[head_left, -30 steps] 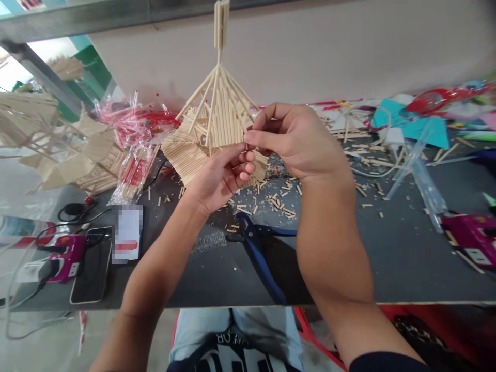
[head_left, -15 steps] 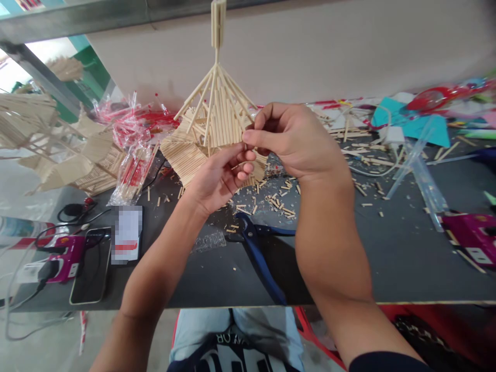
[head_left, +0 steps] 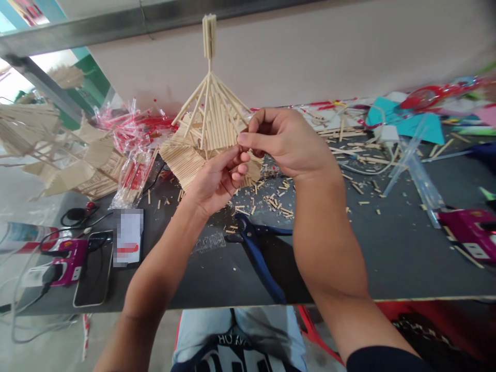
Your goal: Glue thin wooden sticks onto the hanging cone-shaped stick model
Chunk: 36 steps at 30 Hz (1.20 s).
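Note:
A model built of thin wooden sticks (head_left: 217, 126) stands on the dark table, with a cone-shaped roof of spread ribs and an upright bundle of sticks on top. My left hand (head_left: 219, 181) is at the lower right edge of the roof, palm upward, fingers curled and thumb and forefinger close together. Right beside it, my right hand (head_left: 290, 142) is closed in a pinch at the end of a roof rib. The fingertips of both hands nearly meet; whatever small piece lies between them is hidden. Blue-handled cutters (head_left: 258, 258) lie below my hands.
Short stick offcuts (head_left: 279, 204) litter the table. Left are another stick model (head_left: 77, 155), bagged sticks (head_left: 134, 178), two phones (head_left: 93, 274) (head_left: 129, 237) and a purple power strip (head_left: 72, 261) with cables. Clear plastic strips (head_left: 422, 178) and a turquoise sheet (head_left: 411, 121) lie right.
The whole view has shifted slightly, so the model's top appears lower and a little further left. Both hands keep nearly the same pose at the roof edge.

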Each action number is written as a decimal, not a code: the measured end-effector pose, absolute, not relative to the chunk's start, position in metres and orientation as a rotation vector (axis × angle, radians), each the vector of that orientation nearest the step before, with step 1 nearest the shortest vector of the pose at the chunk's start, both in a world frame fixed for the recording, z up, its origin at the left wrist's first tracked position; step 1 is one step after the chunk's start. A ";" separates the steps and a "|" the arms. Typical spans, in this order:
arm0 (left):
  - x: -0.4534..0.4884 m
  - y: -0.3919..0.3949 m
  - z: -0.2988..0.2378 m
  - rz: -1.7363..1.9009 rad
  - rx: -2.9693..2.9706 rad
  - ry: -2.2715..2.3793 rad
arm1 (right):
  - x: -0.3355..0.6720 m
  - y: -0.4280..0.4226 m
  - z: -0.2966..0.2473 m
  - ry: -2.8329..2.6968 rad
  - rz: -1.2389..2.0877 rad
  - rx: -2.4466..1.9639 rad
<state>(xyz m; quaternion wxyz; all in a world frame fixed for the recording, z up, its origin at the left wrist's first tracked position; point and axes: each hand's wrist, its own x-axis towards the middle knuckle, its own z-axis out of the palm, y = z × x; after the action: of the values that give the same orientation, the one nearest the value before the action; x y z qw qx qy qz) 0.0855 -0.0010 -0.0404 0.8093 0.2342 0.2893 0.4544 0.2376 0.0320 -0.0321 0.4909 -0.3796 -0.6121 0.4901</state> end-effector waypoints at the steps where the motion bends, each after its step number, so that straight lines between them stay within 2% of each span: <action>1: 0.086 -0.001 -0.040 0.969 0.489 0.624 | 0.238 0.032 -0.032 -1.480 1.191 -0.928; 12: 0.088 -0.003 -0.037 1.014 0.436 0.678 | 0.239 0.031 -0.036 -1.464 1.184 -0.901; 20: 0.074 -0.031 -0.039 1.053 0.636 0.756 | 0.258 -0.014 -0.024 -1.465 0.949 -1.021; 27: 0.054 -0.086 -0.076 0.992 1.105 0.973 | 0.247 -0.076 -0.083 -1.773 0.997 -0.944; 36: 0.052 -0.081 -0.111 0.946 1.387 1.125 | 0.237 -0.071 -0.155 -1.832 0.768 -0.917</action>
<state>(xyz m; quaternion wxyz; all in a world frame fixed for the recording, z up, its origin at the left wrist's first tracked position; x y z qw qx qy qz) 0.0519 -0.0815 -0.1106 0.5317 0.5812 0.4715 0.3964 0.2368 -0.0712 -0.1547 0.4588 -0.3725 -0.7439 0.3119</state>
